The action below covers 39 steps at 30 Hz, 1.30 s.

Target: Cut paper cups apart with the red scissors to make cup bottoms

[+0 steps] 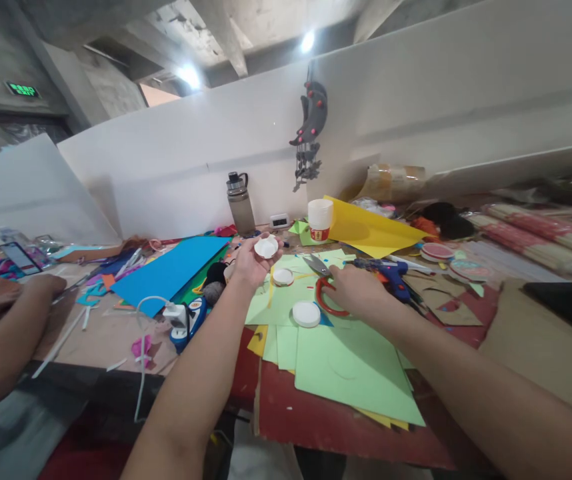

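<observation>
In the upraised palm of my left hand [252, 261] sits a small white round piece [266, 247] with a shallow rim, like the cut-off bottom of a paper cup. My right hand [359, 288] is closed at the scissors [330, 300], its fingers by the pivot. The metal blades point away to the left, and the red handle loops lie on the near side. Two more white round pieces rest on the light green paper [351, 367]: a rimmed one [283, 277] below my left hand and a flat disc [307, 314] left of the scissors.
White paper cups [320, 220] stand at the back, beside a yellow sheet [373, 230] and a grey bottle [241, 203]. A blue glue gun [393, 277] lies right of my right hand. Left are a blue sheet [171, 273] and a power strip [191, 323]. Another person's arm [11, 333] rests far left.
</observation>
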{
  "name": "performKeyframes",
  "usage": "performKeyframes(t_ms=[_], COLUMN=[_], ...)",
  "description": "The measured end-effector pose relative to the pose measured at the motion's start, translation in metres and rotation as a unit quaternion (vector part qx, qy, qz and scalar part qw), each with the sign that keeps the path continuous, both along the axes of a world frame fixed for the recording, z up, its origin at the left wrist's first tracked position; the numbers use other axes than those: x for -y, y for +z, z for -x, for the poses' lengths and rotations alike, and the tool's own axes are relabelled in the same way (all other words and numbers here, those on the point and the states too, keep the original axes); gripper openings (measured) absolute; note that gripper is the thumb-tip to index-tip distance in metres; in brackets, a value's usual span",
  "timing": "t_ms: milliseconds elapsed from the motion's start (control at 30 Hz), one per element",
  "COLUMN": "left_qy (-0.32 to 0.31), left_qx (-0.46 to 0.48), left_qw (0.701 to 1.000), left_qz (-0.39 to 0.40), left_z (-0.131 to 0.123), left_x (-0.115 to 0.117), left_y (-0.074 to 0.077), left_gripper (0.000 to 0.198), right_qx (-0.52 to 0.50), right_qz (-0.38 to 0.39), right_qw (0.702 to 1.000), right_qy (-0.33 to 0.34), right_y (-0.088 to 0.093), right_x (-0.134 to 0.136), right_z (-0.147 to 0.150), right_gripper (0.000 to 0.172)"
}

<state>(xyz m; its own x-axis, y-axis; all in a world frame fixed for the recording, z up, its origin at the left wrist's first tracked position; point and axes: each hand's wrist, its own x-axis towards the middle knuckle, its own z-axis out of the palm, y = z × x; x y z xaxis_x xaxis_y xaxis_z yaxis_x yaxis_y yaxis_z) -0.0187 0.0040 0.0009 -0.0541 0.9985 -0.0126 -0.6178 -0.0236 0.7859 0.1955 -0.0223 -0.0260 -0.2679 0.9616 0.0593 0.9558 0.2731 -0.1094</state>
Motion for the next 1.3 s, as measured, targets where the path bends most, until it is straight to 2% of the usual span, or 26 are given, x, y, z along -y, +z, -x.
performKeyframes(t_ms=[133,200,333,400,467,533,633,733,867,1000,1300], left_qy=[-0.011,-0.015,-0.039,-0.041,-0.038,-0.036,-0.053,-0.094,-0.152,-0.176,-0.196], left_qx=[0.013,0.014,0.019,0.027,0.034,0.04,0.049,0.048,-0.006,-0.011,-0.029], left_qw=[1.0,1.0,0.999,0.999,0.999,0.999,0.997,0.994,0.987,0.979,0.975], left_qz=[-0.003,-0.002,-0.018,-0.017,-0.004,0.006,-0.003,-0.029,-0.052,-0.103,-0.105], left_z=[-0.001,-0.002,-0.005,-0.007,-0.009,-0.013,-0.021,-0.03,-0.042,-0.052,-0.054], left_x=[-0.001,0.0,0.002,0.003,0.005,0.007,0.012,0.017,0.026,0.034,0.035], left_y=[0.0,0.0,-0.001,-0.001,0.0,0.002,0.004,0.003,0.0,0.001,-0.001], left_gripper=[0.028,0.027,0.025,0.023,0.021,0.018,0.017,0.017,0.026,0.034,0.038], right_qx=[0.005,-0.048,-0.151,-0.158,-0.166,-0.197,-0.298,-0.413,-0.494,-0.507,-0.442], right_qz=[-0.061,-0.07,0.046,0.069,0.065,0.047,-0.021,-0.107,-0.161,-0.19,-0.25], right_qw=[0.998,0.994,0.959,0.945,0.937,0.935,0.927,0.887,0.838,0.826,0.844], right_qy=[0.02,0.074,0.236,0.278,0.3,0.292,0.226,0.175,0.165,0.154,0.173], right_y=[0.013,0.019,0.016,0.011,0.006,0.005,0.01,0.018,0.024,0.025,0.025], right_x=[0.011,0.016,0.027,0.032,0.035,0.034,0.027,0.019,0.015,0.016,0.014], right_z=[0.001,0.002,0.005,0.007,0.009,0.011,0.011,0.007,0.003,0.002,0.002], right_gripper=[0.041,0.041,0.047,0.046,0.035,0.027,0.035,0.042,0.041,0.038,0.041])
